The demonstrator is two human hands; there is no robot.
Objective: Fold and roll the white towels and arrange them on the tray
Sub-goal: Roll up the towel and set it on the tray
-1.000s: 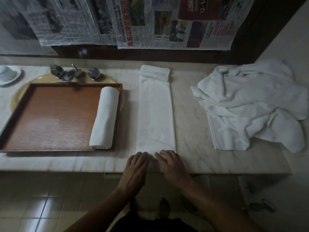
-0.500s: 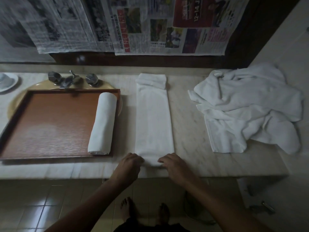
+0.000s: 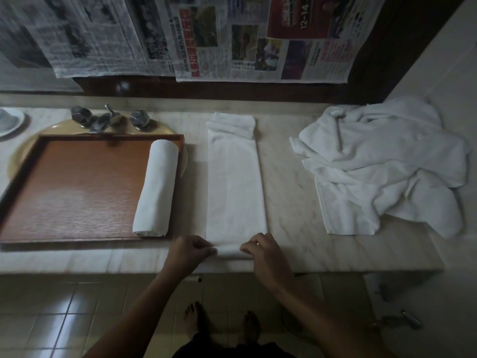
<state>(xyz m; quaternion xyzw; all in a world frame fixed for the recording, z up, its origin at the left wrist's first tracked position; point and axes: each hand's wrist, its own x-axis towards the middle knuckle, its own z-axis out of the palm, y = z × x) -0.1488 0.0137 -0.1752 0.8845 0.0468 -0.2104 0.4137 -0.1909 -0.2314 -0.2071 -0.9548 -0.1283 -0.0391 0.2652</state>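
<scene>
A white towel folded into a long strip (image 3: 235, 182) lies on the marble counter (image 3: 289, 192), running away from me. Its near end is curled into a small roll. My left hand (image 3: 189, 250) pinches that roll at its left side, and my right hand (image 3: 260, 251) pinches it at its right side. A brown wooden tray (image 3: 77, 187) sits to the left, with one rolled white towel (image 3: 157, 187) lying along its right edge.
A loose heap of white towels (image 3: 382, 166) covers the counter's right end. Chrome taps (image 3: 108, 120) and a yellowish basin rim stand behind the tray, a white dish (image 3: 9, 121) at far left. Newspaper sheets (image 3: 258, 37) hang on the back wall. My bare feet stand on floor tiles below.
My hands went from lying flat on the strip's near end to curling their fingers round it. The end is now turned up into a first small roll.
</scene>
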